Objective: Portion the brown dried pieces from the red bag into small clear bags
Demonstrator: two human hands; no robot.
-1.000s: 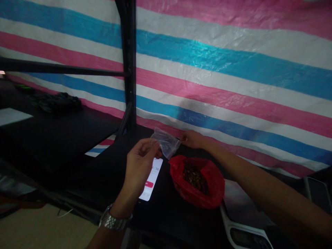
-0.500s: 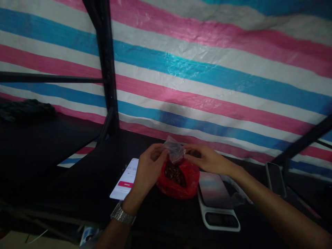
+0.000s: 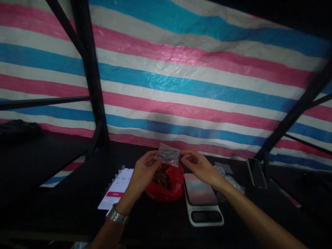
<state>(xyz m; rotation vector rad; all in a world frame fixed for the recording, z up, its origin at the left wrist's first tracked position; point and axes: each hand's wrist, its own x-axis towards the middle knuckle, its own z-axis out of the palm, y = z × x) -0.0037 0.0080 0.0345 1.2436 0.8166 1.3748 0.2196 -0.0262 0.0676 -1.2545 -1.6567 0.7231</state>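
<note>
A small clear plastic bag point(image 3: 168, 154) is stretched between my two hands. My left hand point(image 3: 146, 169) pinches its left edge, and my right hand point(image 3: 198, 166) grips the right edge between thumb and fingers. Just below the clear bag, an open red plastic bag point(image 3: 177, 183) stands on the dark surface, with small brown pieces point(image 3: 162, 178) inside that I cannot name for sure. A white kitchen scale point(image 3: 202, 199) with a shiny plate lies under and in front of my right hand; nothing rests on its plate.
Left of my left wrist lies a lit phone point(image 3: 114, 195) showing a timer. Several clear plastic bags point(image 3: 229, 176) lie right of the scale, behind my right forearm. A dark-screened phone point(image 3: 256, 173) leans near the black metal frame point(image 3: 293, 117). Striped sheeting point(image 3: 181, 86) hangs behind.
The clear bag is now spread wider and flatter between my hands. My view has tilted up and turned right, so the things on the surface appear further left.
</note>
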